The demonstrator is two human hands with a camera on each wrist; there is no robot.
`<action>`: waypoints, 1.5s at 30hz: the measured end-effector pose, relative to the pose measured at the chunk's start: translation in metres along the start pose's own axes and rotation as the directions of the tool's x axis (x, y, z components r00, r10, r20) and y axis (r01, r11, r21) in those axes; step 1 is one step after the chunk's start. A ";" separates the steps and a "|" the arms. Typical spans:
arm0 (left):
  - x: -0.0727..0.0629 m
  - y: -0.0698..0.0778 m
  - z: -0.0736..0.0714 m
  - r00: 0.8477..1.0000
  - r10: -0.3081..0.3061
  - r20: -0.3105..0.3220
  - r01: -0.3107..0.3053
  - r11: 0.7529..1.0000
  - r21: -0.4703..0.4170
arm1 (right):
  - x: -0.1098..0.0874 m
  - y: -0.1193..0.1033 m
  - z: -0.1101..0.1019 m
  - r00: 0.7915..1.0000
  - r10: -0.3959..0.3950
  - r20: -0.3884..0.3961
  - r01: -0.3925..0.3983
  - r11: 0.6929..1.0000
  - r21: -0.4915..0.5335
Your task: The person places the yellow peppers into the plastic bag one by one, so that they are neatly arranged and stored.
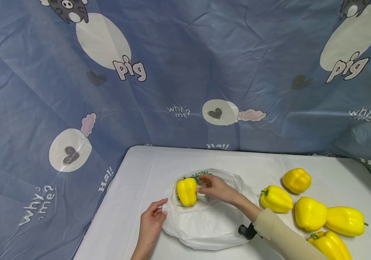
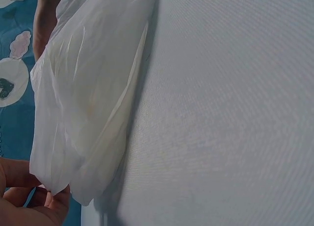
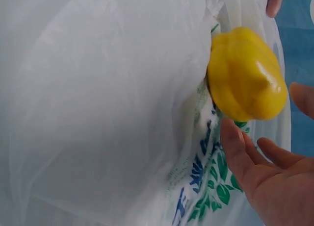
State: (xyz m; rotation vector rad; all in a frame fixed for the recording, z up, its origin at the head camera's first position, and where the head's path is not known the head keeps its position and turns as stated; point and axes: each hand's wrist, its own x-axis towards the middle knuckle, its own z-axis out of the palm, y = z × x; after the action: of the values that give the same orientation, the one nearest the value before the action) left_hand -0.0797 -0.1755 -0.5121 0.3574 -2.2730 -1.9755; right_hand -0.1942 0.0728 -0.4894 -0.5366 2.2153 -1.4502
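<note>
A white plastic bag [image 1: 211, 227] with green and blue print lies spread on the table, its mouth facing up. Inside it, toward the left, is a yellow bell pepper [image 1: 186, 192]. My left hand [image 1: 151, 220] pinches the bag's left rim between thumb and fingers; the left wrist view shows the fingers [image 2: 51, 206] at the bag's edge. Just right of the pepper is my right hand [image 1: 216, 187], over the bag. In the right wrist view its fingers are spread close to the pepper [image 3: 248, 74], and nothing is gripped.
Several more yellow bell peppers lie on the table right of the bag, among them one at the back [image 1: 297, 180] and one with its stem to the right [image 1: 346, 221]. A blue printed curtain [image 1: 178, 72] hangs behind the white table [image 1: 133, 187].
</note>
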 end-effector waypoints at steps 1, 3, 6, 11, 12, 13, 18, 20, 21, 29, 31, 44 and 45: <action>0.000 0.000 0.000 1.000 0.001 -0.002 -0.001 1.000 -0.001 | -0.001 0.000 -0.001 1.000 -0.009 -0.001 0.009 1.000 -0.008; 0.000 0.000 0.000 1.000 0.004 -0.004 -0.004 1.000 0.000 | -0.003 0.000 -0.002 1.000 -0.026 -0.002 0.026 1.000 -0.017; 0.000 -0.001 0.000 1.000 0.008 -0.002 -0.008 1.000 -0.003 | -0.006 -0.001 -0.004 0.999 -0.048 -0.008 0.047 0.998 -0.033; 0.000 -0.001 0.000 1.000 0.009 -0.002 -0.009 1.000 0.001 | -0.013 -0.003 -0.007 0.998 -0.060 -0.022 0.059 0.998 -0.035; 0.000 -0.001 0.000 1.000 0.010 -0.003 -0.010 1.000 0.001 | -0.015 -0.003 -0.008 0.998 -0.061 -0.025 0.060 0.998 -0.034; 0.000 -0.001 0.000 1.000 0.010 -0.004 -0.010 1.000 0.002 | -0.016 -0.004 -0.008 0.998 -0.061 -0.028 0.060 0.998 -0.034; 0.000 0.000 0.000 1.000 0.014 -0.007 -0.014 1.000 -0.005 | -0.025 -0.003 -0.010 0.997 -0.059 -0.051 0.058 0.998 -0.014; 0.000 0.000 0.000 1.000 0.016 -0.011 -0.016 1.000 -0.004 | -0.029 -0.002 -0.010 0.995 -0.069 -0.067 0.069 0.998 -0.005; 0.000 0.000 0.000 1.000 0.017 -0.013 -0.017 1.000 -0.002 | -0.030 -0.002 -0.010 0.994 -0.074 -0.076 0.075 0.997 0.001; 0.000 0.000 0.001 1.000 0.018 -0.012 -0.018 1.000 -0.001 | -0.044 0.001 -0.011 0.981 -0.116 -0.155 0.122 0.992 0.033; 0.000 -0.001 0.001 1.000 0.018 -0.011 -0.018 1.000 -0.003 | -0.047 0.002 -0.011 0.978 -0.115 -0.174 0.123 0.992 0.039; 0.000 -0.001 0.001 1.000 0.000 -0.022 0.000 1.000 0.017 | -0.070 0.011 -0.009 0.939 -0.204 -0.277 0.234 0.969 0.082; 0.000 -0.001 0.000 1.000 0.001 -0.022 0.000 1.000 0.015 | -0.072 0.012 -0.009 0.936 -0.209 -0.282 0.241 0.967 0.080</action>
State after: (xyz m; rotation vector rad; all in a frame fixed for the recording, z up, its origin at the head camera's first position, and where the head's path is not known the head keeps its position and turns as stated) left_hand -0.0800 -0.1752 -0.5129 0.3780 -2.2756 -1.9454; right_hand -0.1407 0.1232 -0.4866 -0.6009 2.3180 -1.8557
